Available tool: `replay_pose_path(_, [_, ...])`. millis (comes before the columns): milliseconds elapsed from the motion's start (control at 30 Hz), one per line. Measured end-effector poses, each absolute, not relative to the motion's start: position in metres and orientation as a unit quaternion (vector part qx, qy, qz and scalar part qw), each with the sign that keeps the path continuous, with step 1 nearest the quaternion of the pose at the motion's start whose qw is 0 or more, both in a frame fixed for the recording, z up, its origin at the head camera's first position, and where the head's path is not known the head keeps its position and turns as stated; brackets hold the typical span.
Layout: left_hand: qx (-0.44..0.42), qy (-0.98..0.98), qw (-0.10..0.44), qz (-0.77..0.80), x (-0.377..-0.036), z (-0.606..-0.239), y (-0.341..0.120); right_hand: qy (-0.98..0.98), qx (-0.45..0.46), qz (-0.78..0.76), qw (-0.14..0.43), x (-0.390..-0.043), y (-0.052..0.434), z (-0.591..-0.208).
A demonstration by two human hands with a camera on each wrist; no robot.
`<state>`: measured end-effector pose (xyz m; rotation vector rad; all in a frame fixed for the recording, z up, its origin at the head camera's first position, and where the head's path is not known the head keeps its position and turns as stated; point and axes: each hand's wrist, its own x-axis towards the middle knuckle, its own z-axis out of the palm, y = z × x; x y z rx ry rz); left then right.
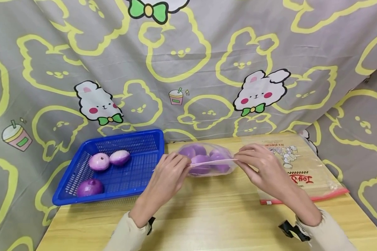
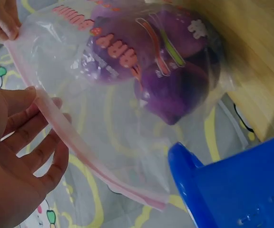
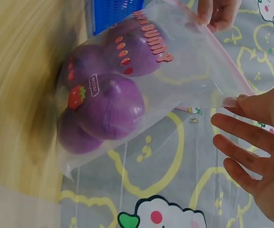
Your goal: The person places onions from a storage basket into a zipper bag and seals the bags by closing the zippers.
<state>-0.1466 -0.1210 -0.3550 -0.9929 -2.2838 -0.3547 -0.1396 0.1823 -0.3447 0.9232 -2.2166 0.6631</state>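
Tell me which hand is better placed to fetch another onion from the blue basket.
Probably the left hand: it is right beside the blue basket; the right hand is farther off, across the bag. Both pinch its edge.

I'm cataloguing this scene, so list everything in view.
Table: one, yellowish, lower half of view
Basket: one, blue, table's left
Loose onions: three, purple and pink, in basket
Held bag: one, clear, pink-edged, view centre
Bagged onions: at least four, purple, inside it
Flat bag: one, clear, red-edged, table's right
Cloth: count unclear, grey and yellow, behind
Sleeves: two, cream, bottom of view
Wrist gear: two, black, beside sleeves
Left hand: one, pinching held bag
Right hand: one, pinching held bag
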Motion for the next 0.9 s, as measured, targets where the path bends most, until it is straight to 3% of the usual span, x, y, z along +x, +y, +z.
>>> replay_pose_path(900, [-0.331, -0.894, 0.282, -0.108, -0.143, -0.375, -0.173, -0.862, 0.326, 0.210, 0.326, -0.151, 0.222, -0.380])
